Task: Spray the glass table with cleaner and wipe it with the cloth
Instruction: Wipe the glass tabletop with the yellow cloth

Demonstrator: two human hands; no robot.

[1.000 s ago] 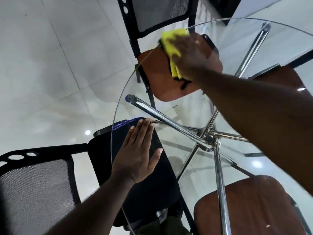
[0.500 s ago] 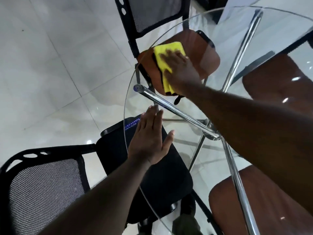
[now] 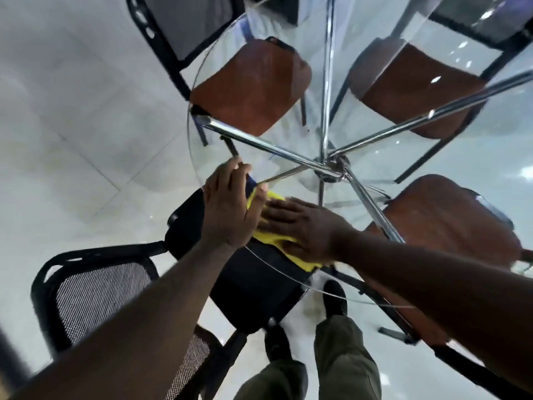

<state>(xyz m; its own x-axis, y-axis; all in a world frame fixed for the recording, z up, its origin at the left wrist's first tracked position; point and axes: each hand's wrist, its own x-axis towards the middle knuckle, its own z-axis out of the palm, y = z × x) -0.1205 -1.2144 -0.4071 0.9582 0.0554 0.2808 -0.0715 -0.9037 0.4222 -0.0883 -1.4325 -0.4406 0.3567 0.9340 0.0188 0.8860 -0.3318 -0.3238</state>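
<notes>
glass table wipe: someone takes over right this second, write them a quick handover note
Left hand: open, flat on the glass table at its near-left rim.
Right hand: open, pressing the yellow cloth flat on the glass, right beside the left hand.
No spray bottle in view.
Done: wiping is under way at the near edge; how much is already clean cannot be told.
Left: probably the rest of the top, centre and far side included.
</notes>
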